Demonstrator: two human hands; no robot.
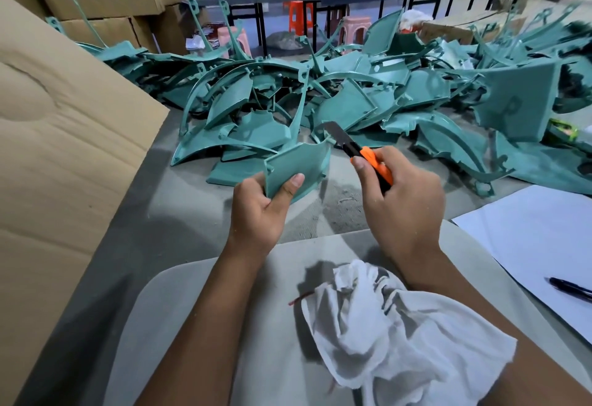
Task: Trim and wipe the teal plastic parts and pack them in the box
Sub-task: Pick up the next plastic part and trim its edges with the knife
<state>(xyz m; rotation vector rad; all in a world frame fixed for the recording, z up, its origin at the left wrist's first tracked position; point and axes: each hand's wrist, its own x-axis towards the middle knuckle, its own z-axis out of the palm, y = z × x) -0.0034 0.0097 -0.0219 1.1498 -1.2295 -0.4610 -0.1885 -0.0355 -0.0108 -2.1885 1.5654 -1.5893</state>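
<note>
Hands [259, 210] [402, 200] gripping teal part [296, 168], knife [358, 150]

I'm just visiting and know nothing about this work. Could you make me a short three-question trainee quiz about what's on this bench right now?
1. True or false: the right hand grips a pair of scissors.
2. Which hand holds the teal part?
3. The white rag lies: A) on the pile of parts, B) below the forearms, near the person, C) inside the box.

Key: 1. False, it grips an orange knife. 2. The left hand. 3. B.
</note>
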